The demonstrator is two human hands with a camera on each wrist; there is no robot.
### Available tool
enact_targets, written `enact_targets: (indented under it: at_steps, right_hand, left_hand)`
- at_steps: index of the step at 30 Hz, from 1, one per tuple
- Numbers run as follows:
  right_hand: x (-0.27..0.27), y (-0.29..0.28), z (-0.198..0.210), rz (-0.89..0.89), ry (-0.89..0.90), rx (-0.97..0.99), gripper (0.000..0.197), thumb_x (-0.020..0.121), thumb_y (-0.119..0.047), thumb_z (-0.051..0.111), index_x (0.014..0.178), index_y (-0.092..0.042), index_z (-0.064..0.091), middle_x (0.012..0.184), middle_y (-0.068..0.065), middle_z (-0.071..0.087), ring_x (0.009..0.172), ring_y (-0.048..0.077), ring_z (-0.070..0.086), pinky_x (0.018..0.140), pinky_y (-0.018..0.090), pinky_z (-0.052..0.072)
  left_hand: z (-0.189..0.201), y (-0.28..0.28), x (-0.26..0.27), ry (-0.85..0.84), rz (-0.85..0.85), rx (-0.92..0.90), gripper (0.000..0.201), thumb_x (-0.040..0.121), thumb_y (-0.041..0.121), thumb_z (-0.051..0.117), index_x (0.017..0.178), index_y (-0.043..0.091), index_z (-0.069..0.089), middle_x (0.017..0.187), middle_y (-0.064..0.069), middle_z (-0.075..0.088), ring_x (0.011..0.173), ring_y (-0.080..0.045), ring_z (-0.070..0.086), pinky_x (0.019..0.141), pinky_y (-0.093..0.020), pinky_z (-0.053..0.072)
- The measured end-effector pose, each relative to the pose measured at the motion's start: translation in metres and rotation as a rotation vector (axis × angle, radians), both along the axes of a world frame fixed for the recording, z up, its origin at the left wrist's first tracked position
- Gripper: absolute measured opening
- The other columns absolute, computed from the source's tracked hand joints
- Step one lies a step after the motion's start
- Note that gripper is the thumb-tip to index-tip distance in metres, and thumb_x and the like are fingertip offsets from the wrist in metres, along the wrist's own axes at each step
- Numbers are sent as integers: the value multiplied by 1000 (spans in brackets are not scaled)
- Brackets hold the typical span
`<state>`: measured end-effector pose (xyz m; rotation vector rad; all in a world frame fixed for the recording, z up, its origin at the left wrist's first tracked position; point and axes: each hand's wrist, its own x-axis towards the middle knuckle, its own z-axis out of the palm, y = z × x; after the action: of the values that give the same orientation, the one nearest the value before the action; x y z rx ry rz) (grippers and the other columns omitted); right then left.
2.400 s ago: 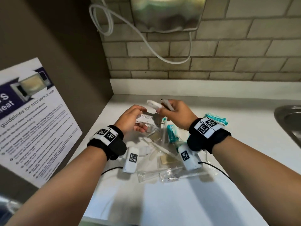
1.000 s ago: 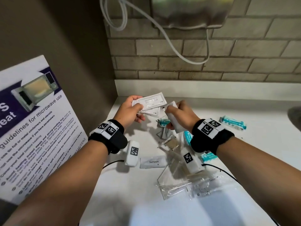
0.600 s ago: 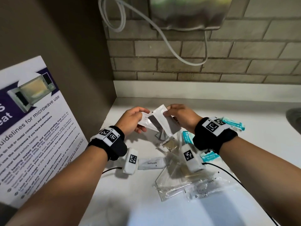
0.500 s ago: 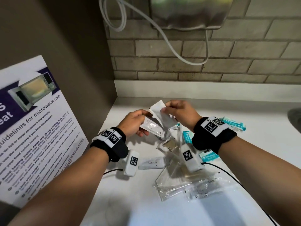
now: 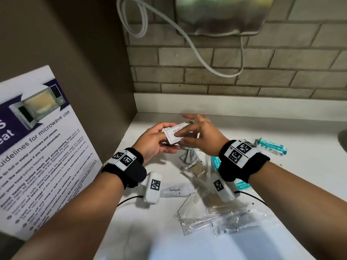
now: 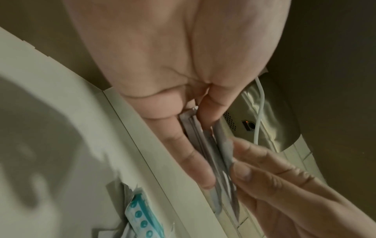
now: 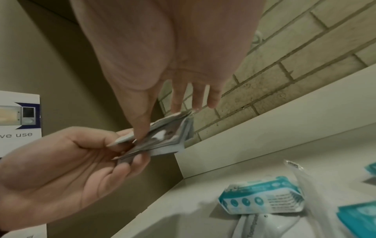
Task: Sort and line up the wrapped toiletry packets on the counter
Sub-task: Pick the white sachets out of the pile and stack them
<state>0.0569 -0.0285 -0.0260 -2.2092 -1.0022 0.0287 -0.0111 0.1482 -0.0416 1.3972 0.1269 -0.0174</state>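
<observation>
My left hand [image 5: 167,137] grips a small stack of white sachets [image 5: 173,131], the top one printed "Shampoo", above the counter's back left corner. My right hand [image 5: 181,138] pinches the same stack, thumb on top and index finger underneath, other fingers straight. The wrist views show the stack [image 6: 207,145] [image 7: 168,133] edge-on between both hands. On the counter lie a white toothpaste packet [image 5: 176,190], grey sachets [image 5: 189,156], a brown item in clear wrap [image 5: 196,168], teal packets [image 5: 271,147] [image 7: 262,198] and clear plastic bags [image 5: 216,218].
A microwave-use poster [image 5: 37,147] leans on the brown side wall at left. A metal wall unit [image 5: 219,14] with a looped white cable [image 5: 206,61] hangs on the brick wall behind. A sink edge [image 5: 342,139] shows at far right.
My right hand has lowered its raised sachet onto the stack in my left hand and now pinches it there. Both hands have drawn closer together.
</observation>
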Motion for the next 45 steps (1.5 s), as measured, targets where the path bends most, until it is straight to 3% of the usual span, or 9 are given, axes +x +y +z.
enact_targets:
  at_steps: [3, 7, 9, 15, 20, 27, 34, 40, 45]
  right_hand:
    - [-2, 3, 1, 6, 132, 35, 26, 78, -12, 78, 102, -19, 74, 124, -1, 53, 92, 2, 60, 86, 8, 44]
    - [-7, 8, 1, -116, 96, 39, 54, 69, -18, 84, 116, -24, 59, 106, -7, 62, 89, 13, 59, 79, 23, 46]
    - [-8, 10, 0, -121, 164, 79, 76, 67, -19, 86, 131, -23, 46, 120, -1, 62, 98, 15, 62, 81, 22, 47]
    - [-18, 0, -10, -190, 306, -25, 131, 62, -31, 90, 153, -20, -3, 155, 12, 30, 139, 26, 37, 110, 32, 35]
    - [-43, -1, -40, 33, 234, -578, 95, 67, -50, 80, 146, -27, 32, 139, -3, 51, 130, 22, 45, 107, 43, 40]
    - [-59, 19, -49, 245, -129, -860, 46, 80, -51, 64, 117, -25, 55, 114, 0, 56, 105, 24, 45, 87, 38, 48]
    - [-50, 13, -51, 110, 147, -748, 24, 80, -28, 67, 71, -30, 45, 94, -6, 60, 90, 18, 57, 77, 27, 44]
    - [-28, 0, -23, 79, 280, -629, 19, 85, -20, 68, 102, -11, 65, 109, 2, 67, 89, 18, 58, 82, 30, 50]
    - [8, -9, -10, 4, 306, -460, 12, 84, -16, 70, 90, -11, 61, 80, 4, 63, 74, 17, 50, 67, 29, 41]
  left_hand:
    - [-2, 3, 0, 0, 31, -45, 40, 93, -8, 32, 110, 9, 64, 105, -17, 68, 79, -34, 68, 64, -35, 62]
    - [0, 2, 0, 35, 33, -75, 36, 97, 10, 29, 109, 6, 62, 106, -23, 66, 80, -33, 67, 60, -36, 60]
    - [1, 1, 0, 56, 20, -52, 29, 100, 23, 40, 113, 6, 60, 103, -20, 67, 78, -31, 68, 59, -34, 60]
    - [-6, 13, 3, -26, 136, 128, 22, 93, 1, 57, 109, 16, 58, 115, -17, 63, 74, -23, 71, 53, -24, 58]
    - [7, 33, 10, -83, 284, 172, 25, 95, 1, 54, 118, 11, 51, 120, -19, 59, 73, -26, 69, 58, -26, 61]
    - [9, 33, 10, -86, 221, 185, 27, 95, 0, 53, 120, 10, 51, 120, -19, 60, 78, -26, 69, 62, -28, 61]
    - [-2, 27, 11, -73, 189, 200, 26, 94, 1, 55, 118, 11, 52, 120, -19, 60, 83, -26, 70, 62, -28, 61]
    - [-3, 25, 15, -71, 175, 192, 25, 95, 1, 54, 118, 12, 52, 119, -17, 60, 83, -26, 69, 63, -28, 61]
    - [-8, 25, 23, -62, 181, 193, 25, 96, 2, 54, 117, 14, 53, 121, -17, 60, 83, -27, 70, 66, -31, 62]
